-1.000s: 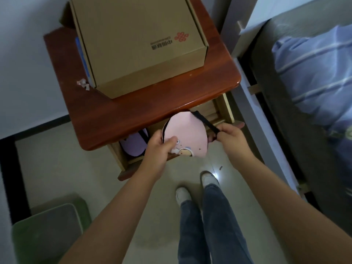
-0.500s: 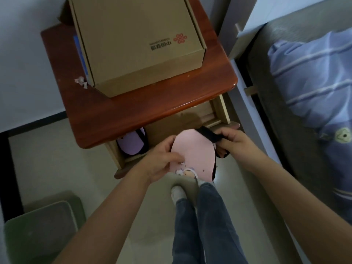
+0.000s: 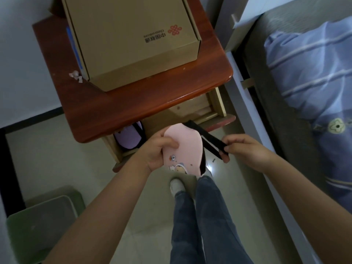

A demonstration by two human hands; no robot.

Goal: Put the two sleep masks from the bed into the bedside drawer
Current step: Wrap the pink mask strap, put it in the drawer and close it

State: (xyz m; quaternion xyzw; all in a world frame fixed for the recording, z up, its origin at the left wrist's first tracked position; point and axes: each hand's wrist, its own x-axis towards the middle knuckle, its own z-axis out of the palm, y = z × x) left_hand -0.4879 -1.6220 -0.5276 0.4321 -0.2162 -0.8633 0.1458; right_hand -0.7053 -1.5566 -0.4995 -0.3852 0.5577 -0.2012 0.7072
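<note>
A pink sleep mask [image 3: 187, 147] with small cartoon prints is held in front of the open bedside drawer [image 3: 219, 106]. My left hand [image 3: 158, 149] grips its left edge. My right hand [image 3: 243, 147] pinches the mask's black strap [image 3: 206, 139], which is stretched out to the right. A purple sleep mask [image 3: 129, 138] lies inside the drawer at its left end, partly under the tabletop.
A large cardboard box [image 3: 131, 37] sits on the reddish wooden bedside table [image 3: 152, 98]. The bed with a blue striped quilt [image 3: 312, 77] runs along the right. A green bin [image 3: 42, 223] stands at the lower left. My legs and shoes are below the mask.
The pink mask has come down and slightly out from the drawer. My right hand has moved right, pulling the black strap away from the mask.
</note>
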